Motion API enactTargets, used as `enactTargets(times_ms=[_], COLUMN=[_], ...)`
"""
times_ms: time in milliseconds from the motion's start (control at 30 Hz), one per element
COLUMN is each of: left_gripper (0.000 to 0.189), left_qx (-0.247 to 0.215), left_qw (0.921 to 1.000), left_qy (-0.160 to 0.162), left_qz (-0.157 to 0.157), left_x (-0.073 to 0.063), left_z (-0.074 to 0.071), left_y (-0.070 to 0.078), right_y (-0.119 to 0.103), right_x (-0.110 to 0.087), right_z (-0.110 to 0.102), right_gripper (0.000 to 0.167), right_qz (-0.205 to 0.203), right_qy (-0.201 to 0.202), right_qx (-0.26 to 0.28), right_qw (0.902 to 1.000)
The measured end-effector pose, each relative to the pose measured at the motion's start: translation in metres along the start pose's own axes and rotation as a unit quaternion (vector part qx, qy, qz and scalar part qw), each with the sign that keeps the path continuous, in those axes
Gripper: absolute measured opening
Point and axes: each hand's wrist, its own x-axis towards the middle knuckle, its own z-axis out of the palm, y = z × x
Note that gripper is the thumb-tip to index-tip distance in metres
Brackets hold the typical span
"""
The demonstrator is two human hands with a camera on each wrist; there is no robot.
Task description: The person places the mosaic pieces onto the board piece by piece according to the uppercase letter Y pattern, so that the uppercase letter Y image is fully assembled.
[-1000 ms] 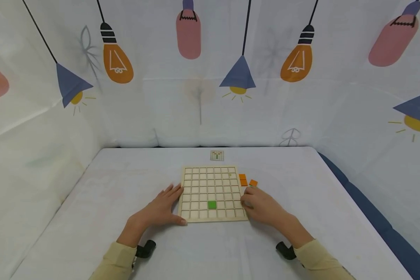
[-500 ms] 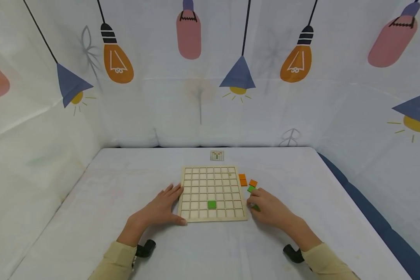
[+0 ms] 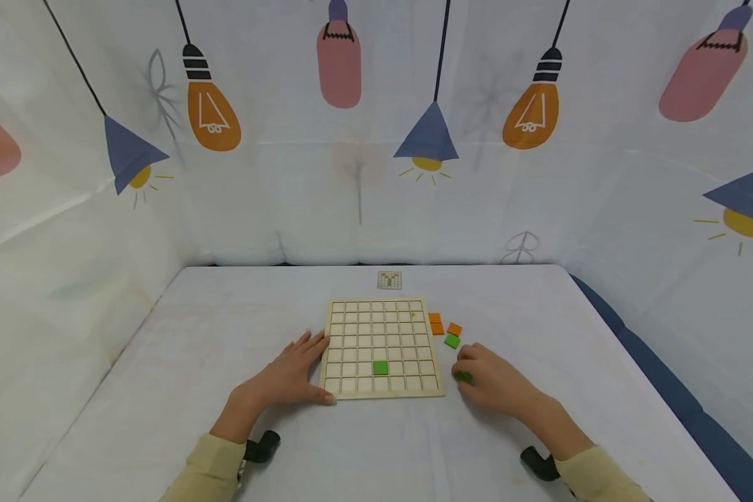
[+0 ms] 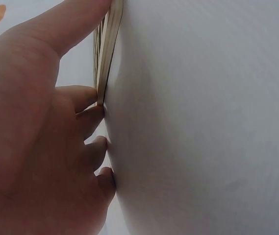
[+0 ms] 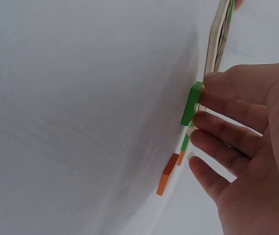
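A pale wooden grid board lies on the table with a single green tile in one of its lower cells. My left hand rests with fingers spread against the board's left side, the thumb at its front-left corner. To the right of the board, my right hand holds another green tile at thumb and fingertips. The right wrist view shows that held tile low over the table or touching it; which one I cannot tell.
Two orange tiles lie against the board's right edge. Beyond my right hand are an orange tile and a green tile. Another orange tile shows in the right wrist view. A small patterned card lies behind the board.
My right hand has drawn away from the board's right edge, to the right and slightly nearer, with a green tile. The loose green tile behind it has come into view. My left hand stays put.
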Motion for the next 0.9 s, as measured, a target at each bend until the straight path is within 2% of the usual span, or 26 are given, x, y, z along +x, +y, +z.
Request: enactTargets(times_ms=[267,900], left_gripper=[0.117,0.117], left_qx=[0.000,-0.005], left_qw=[1.0000,1.0000], left_qy=[0.001,-0.001], left_qz=[0.001,-0.002], left_x=[-0.001,-0.003], left_z=[0.000,-0.001], left_y=[0.000,0.003], right_y=[0.001,0.003], right_x=[-0.006,-0.011], right_z=[-0.007,-0.005], right_gripper=[0.033,0.027], right_qz=[-0.020,-0.024], right_qy=[-0.011,0.000], right_qx=[-0.002,-0.019], right_qw=[0.9997,0.9995])
